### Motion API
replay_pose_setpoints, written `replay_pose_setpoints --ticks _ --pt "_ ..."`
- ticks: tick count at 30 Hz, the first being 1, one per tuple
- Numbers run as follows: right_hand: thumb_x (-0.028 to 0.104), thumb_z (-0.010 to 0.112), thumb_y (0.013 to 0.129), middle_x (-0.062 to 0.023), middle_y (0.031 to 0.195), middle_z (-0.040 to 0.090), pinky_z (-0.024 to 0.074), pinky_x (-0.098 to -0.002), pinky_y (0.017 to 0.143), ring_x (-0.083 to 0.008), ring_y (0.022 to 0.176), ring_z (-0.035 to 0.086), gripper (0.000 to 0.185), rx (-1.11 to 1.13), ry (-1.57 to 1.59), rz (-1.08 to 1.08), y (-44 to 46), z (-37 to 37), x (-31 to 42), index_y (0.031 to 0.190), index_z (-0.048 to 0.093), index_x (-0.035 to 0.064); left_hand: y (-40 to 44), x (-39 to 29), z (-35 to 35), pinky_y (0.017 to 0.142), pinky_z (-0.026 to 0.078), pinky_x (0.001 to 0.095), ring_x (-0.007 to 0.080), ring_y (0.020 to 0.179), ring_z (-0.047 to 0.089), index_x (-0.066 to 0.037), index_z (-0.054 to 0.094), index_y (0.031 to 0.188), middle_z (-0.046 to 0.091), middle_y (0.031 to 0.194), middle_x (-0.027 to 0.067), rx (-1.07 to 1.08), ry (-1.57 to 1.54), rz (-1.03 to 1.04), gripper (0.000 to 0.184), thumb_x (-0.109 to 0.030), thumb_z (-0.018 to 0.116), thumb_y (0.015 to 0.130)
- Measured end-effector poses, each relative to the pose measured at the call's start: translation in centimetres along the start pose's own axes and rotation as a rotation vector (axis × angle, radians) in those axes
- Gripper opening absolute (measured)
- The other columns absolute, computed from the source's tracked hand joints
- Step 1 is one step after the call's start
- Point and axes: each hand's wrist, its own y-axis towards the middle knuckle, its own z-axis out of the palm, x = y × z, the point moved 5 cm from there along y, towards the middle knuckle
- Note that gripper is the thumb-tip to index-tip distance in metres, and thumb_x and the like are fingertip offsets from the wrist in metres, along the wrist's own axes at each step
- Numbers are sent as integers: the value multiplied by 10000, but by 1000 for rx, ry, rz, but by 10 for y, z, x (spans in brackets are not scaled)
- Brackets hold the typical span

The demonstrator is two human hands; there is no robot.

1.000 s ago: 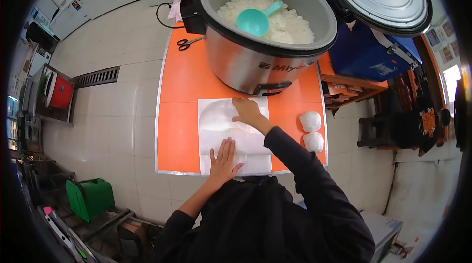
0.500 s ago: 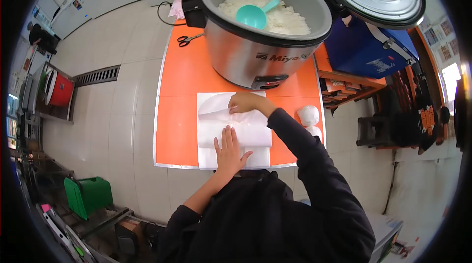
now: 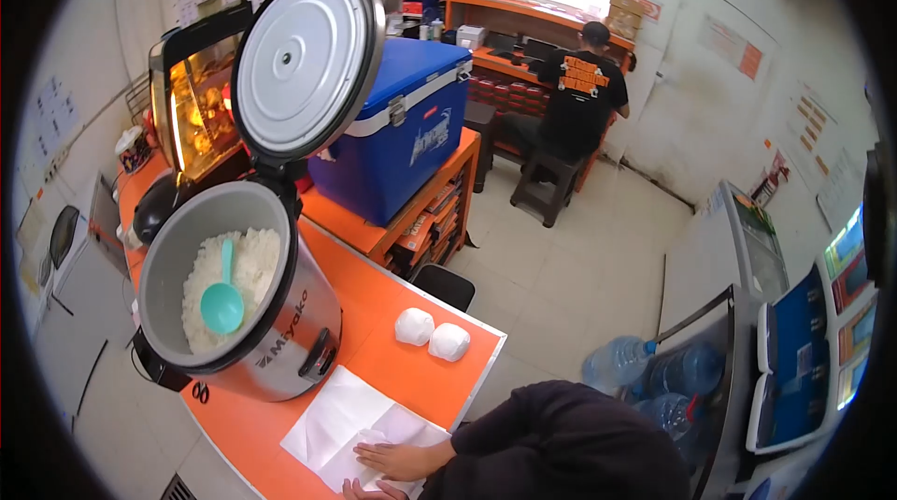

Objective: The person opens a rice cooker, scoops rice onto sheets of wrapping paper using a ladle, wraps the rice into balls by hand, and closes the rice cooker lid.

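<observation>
Pale floor tiles (image 3: 579, 266) spread past the orange counter (image 3: 374, 290), and beyond them I see a seated person (image 3: 581, 98) in a black shirt with orange print, back toward the camera, on a dark stool (image 3: 547, 184). Large water bottles (image 3: 619, 364) stand off to the right of my view, well apart from the counter.

On the counter, the white paper (image 3: 322, 416) lies near the bottom of my view, just beside the silver rice cooker (image 3: 294, 336). I have the right hand (image 3: 397, 461) palm down on the paper, its grip flattened with the fingers slightly spread, pinching nothing that I can see. The left hand (image 3: 374, 491) is at the paper's near part, cut by the bottom edge of the view; its fingertips show, but I cannot tell whether that grip is spread or pressed together.

Two white bundles (image 3: 432, 334) sit side by side, touching, toward the counter's edge. Inside the cooker, a turquoise ladle (image 3: 221, 307) rests on white rice (image 3: 257, 262); the round lid (image 3: 299, 61) stands raised behind. Black scissors (image 3: 201, 392) lie by the cooker's base. Farther back are a blue cooler box (image 3: 388, 126) and a lit display case (image 3: 201, 98).
</observation>
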Motion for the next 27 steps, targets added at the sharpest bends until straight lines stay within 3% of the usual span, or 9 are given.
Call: replay_pose_setpoints --ticks 6,7,10,11,15,19,22,25,27 --pt "112 463 861 -166 1487 83 94 -364 1124 -273 1386 58 662 -118 407 165 -28 24 -40 1403 109 -29 9 5 4 823 324 510 386 967 467 -3 511 1140 519 1043 217 36 -22 -19 525 -271 681 722" --pt "109 494 847 -148 1449 205 212 -369 1092 -269 1356 182 642 -179 379 204 -33 23 -45 1399 182 8 11 9 4 809 337 501 384 947 479 -4 520 1130 529 1024 217 47 -33 -24 506 -269 676 727" --pt "136 527 832 -132 1355 325 331 -353 1014 -261 1281 315 606 -25 198 328 -39 6 -49 1367 262 32 19 23 3 766 375 477 377 889 515 -6 548 1099 558 968 216 80 -81 -45 454 -263 664 744" --pt "170 553 814 -104 1154 498 428 -357 885 -241 1127 470 443 -187 78 278 -36 0 -50 1229 454 52 22 29 3 752 388 469 375 869 527 -6 557 1089 568 949 216 97 -109 -53 437 -262 660 749" --pt "190 593 777 -76 862 628 488 -387 696 -237 831 606 164 -101 162 391 -11 4 -83 911 640 107 34 68 3 696 439 436 367 791 575 -9 595 1048 606 875 215 173 -293 -102 373 -254 643 771" --pt "185 682 657 -134 836 628 498 -385 692 -281 837 607 186 -98 479 538 5 6 -112 786 632 60 45 93 8 656 478 409 360 742 612 -20 613 1054 638 837 211 261 -425 -115 326 -238 609 812" --pt "190 741 584 -165 832 624 503 -394 678 -277 827 618 276 -145 286 744 15 -10 -104 771 622 26 60 94 9 680 478 403 337 750 619 -30 584 1135 649 865 195 140 -111 -181 311 -161 558 854" --pt "109 734 584 -149 839 636 512 -380 679 -275 816 631 235 -394 -167 420 43 -35 -72 774 648 0 86 13 -52 939 337 528 359 1177 404 -54 497 1185 445 1259 165 228 105 -201 786 -217 824 489" --pt "99 749 559 -115 812 643 517 -370 664 -256 790 638 252 -69 -155 267 80 -14 -88 771 645 10 116 14 -34 865 411 454 332 1041 500 -91 575 1076 522 1111 134 451 -48 218 632 -147 803 490"
